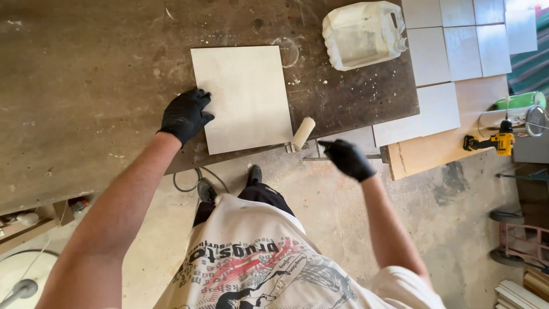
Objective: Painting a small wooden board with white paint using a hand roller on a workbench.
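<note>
The pale square tile lies flat on the brown bench, its near edge overhanging the bench's front edge slightly, and it sits tilted a little so that its sides run up and to the left of the view. The left hand, in a black glove, is the one on it: the fingers are spread and pressed down against the tile's left edge, near its lower corner, so the tile lies to the right of that grip. The right hand, also gloved in black, hangs off the bench's front edge, well to the right of the tile; its fingers are curled, pointing left toward the small paint roller, whose cream sleeve rests just at the tile's lower right corner with its long axis slanting up and to the right. Whether this grip closes on the roller's handle I cannot tell (the glove hides the contact). Farther off stand a cut-open white plastic jug, a run of laid white tiles, and a yellow cordless drill on a board.
</note>
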